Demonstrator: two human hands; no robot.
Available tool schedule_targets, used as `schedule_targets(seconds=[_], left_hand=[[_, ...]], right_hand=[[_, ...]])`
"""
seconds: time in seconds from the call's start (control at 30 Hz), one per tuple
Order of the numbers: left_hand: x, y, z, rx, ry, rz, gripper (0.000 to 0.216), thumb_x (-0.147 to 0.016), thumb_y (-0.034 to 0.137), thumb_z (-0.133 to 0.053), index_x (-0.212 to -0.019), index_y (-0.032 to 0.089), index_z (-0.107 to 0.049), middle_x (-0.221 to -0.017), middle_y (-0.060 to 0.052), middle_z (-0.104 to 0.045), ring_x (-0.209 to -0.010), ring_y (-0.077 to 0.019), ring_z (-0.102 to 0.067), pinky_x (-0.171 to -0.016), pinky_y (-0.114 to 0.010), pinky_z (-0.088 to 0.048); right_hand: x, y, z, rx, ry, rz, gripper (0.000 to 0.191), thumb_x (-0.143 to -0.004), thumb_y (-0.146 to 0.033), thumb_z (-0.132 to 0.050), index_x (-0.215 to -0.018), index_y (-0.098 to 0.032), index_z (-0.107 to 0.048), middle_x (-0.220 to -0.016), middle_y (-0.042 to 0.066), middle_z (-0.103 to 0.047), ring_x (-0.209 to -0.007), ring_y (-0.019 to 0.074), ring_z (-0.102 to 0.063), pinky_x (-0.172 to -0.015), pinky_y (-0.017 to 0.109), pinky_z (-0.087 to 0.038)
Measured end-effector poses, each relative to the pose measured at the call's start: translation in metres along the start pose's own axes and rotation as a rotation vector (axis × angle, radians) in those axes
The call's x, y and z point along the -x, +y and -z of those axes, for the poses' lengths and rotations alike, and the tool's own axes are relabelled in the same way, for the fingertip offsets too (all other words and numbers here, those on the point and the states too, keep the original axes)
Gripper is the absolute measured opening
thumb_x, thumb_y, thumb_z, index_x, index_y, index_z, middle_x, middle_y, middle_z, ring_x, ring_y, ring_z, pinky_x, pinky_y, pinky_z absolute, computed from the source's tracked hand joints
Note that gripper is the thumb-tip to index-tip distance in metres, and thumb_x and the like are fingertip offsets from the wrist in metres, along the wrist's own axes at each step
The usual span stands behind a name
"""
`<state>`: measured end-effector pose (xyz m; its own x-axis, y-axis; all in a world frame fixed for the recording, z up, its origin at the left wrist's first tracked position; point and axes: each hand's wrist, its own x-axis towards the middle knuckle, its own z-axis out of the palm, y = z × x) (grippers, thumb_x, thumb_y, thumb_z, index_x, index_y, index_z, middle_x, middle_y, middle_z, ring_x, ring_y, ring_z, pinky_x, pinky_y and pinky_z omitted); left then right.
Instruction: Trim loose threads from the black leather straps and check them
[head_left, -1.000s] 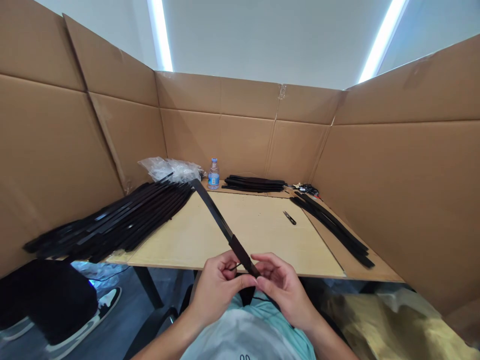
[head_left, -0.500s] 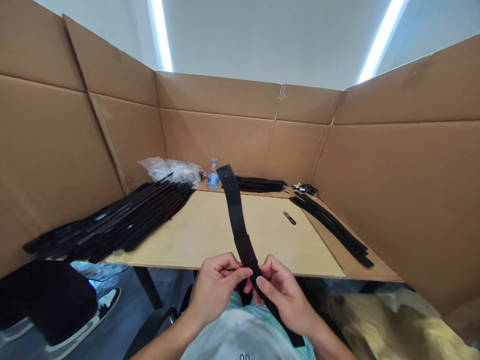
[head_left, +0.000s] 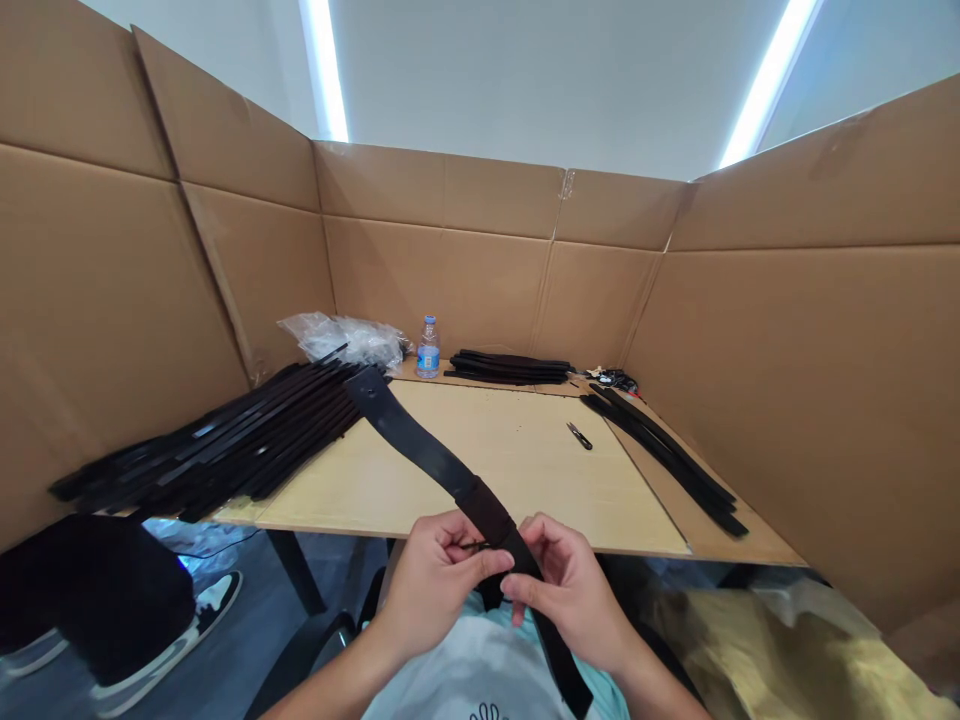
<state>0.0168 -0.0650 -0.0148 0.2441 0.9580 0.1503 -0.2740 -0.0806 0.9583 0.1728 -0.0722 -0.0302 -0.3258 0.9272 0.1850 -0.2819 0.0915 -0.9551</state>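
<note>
A long black strap [head_left: 420, 445] runs from my lap up and to the left over the table's front edge. My left hand [head_left: 439, 580] pinches it near a thicker dark brown patch, with a thin thread end showing between the fingers. My right hand [head_left: 574, 590] grips the strap just below, fingers curled round it. The strap's lower end hangs past my right wrist over my light shirt.
A big stack of black straps [head_left: 225, 440] lies at the table's left. Smaller strap piles lie at the back [head_left: 510, 365] and along the right [head_left: 664, 450]. Small snips [head_left: 578, 434], a water bottle [head_left: 428, 348] and a plastic bag [head_left: 341, 338] are on the table. Cardboard walls surround it.
The strap's free upper end swung from pointing up toward the bottle down to the left, near the big stack. Both hands stayed at the table's front edge, still holding it.
</note>
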Motion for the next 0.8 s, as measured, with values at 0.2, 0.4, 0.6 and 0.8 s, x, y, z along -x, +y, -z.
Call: schedule_targets(seconds=[0.2,0.4,0.6,0.8], left_hand=[[0.0,-0.001,0.0,0.1,-0.107,0.018,0.022,-0.071,0.028,-0.077,-0.064,0.013,-0.063,-0.052,-0.002,-0.065,-0.047,-0.0187,-0.064,-0.049,-0.028,-0.052],[0.0,-0.004,-0.004,0.183,-0.196,0.04,0.026,-0.075,0.03,-0.074,-0.063,0.014,-0.057,-0.049,-0.001,-0.061,-0.048,-0.0223,-0.066,-0.051,-0.034,-0.053],[-0.002,-0.012,-0.007,0.166,-0.199,0.083,0.036,-0.072,0.035,-0.077,-0.063,0.017,-0.047,-0.046,0.006,-0.05,-0.041,-0.0129,-0.057,-0.045,-0.024,-0.045],[-0.007,-0.019,-0.005,0.086,-0.114,0.085,0.033,-0.072,0.038,-0.077,-0.068,0.015,-0.053,-0.053,0.003,-0.057,-0.049,-0.0146,-0.063,-0.051,-0.023,-0.046]], right_hand=[[0.003,0.001,-0.001,0.029,-0.011,-0.019,0.041,-0.08,-0.047,-0.07,-0.074,-0.021,-0.039,-0.064,0.0,-0.067,-0.042,0.0069,-0.054,-0.041,0.017,-0.038],[0.001,0.006,0.004,0.028,-0.036,0.0,0.036,-0.088,-0.053,-0.055,-0.081,-0.021,-0.042,-0.059,0.001,-0.068,-0.042,0.0096,-0.057,-0.041,0.018,-0.041],[-0.002,0.0,0.003,0.037,-0.059,-0.079,0.043,-0.086,-0.057,-0.055,-0.088,-0.014,-0.057,-0.054,0.002,-0.063,-0.041,0.0124,-0.057,-0.039,0.021,-0.043],[-0.005,-0.008,0.002,0.068,-0.019,-0.024,0.047,-0.085,-0.056,-0.057,-0.071,-0.012,-0.064,-0.052,0.001,-0.059,-0.039,0.0062,-0.042,-0.039,0.019,-0.032]])
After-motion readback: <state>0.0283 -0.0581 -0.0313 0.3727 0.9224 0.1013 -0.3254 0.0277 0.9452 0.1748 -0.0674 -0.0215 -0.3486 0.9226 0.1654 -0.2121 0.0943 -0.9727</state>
